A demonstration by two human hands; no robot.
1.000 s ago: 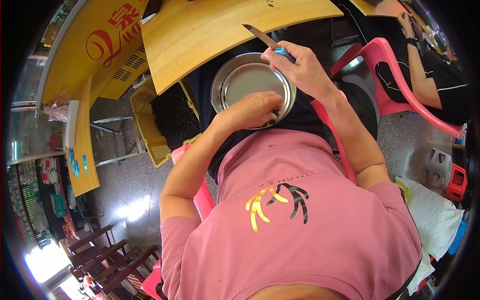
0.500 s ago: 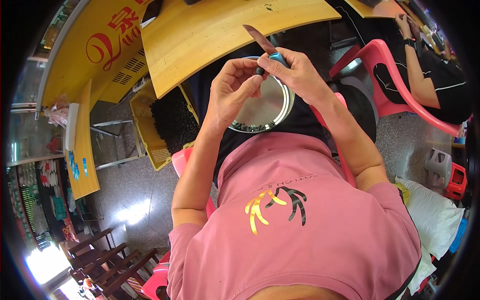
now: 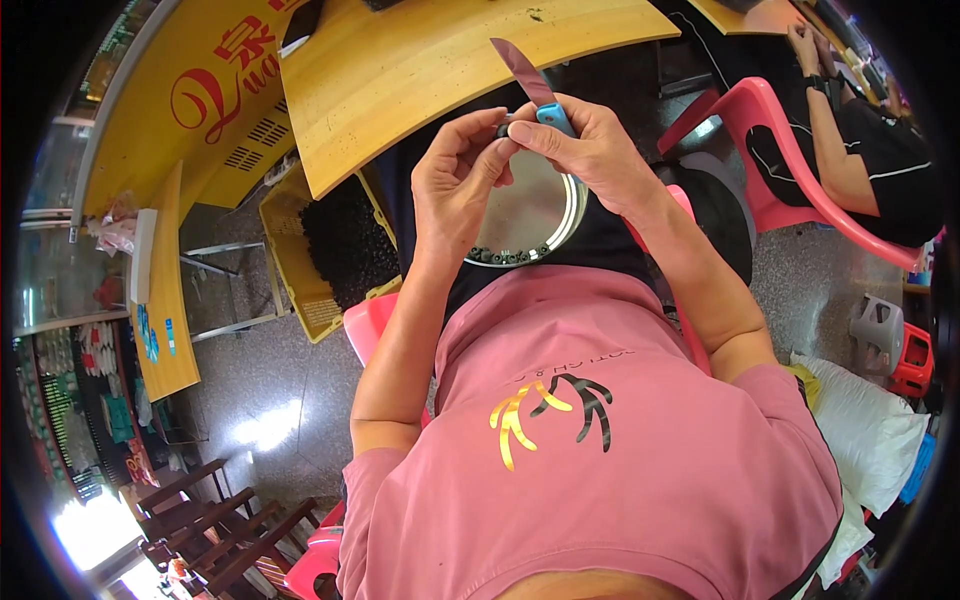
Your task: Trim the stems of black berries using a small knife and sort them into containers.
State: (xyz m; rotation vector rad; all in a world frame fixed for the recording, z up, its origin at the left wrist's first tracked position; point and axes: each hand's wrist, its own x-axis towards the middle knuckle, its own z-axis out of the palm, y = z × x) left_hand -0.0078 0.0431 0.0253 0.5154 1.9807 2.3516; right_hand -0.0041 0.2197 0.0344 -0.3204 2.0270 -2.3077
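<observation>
your right hand is closed around a small knife with a blue handle, blade tipped up and away from you toward the wooden worktop; that angle keeps the edge clear of your other fingers while the work happens at the heel of the blade; your left hand is pinched narrow, thumb and fingertips meeting right at the knife's handle end, holding something small and dark that is mostly hidden by the fingers, so what it is cannot be told; both hands hang directly above the round metal bowl resting on your lap, which looks placed to catch whatever drops; a row of small dark pieces already lies along its near rim; the yellow crate of dark stuff sits just beside your left knee, within easy reach; a person sits in the pink chair well off to your right, hands apart from yours.

against one second ago, your left hand was down inside the bowl and the right held the knife alone above it; half a second ago the left had come up to meet the knife; now the two hands are joined higher and the bowl shows more of its floor.
</observation>
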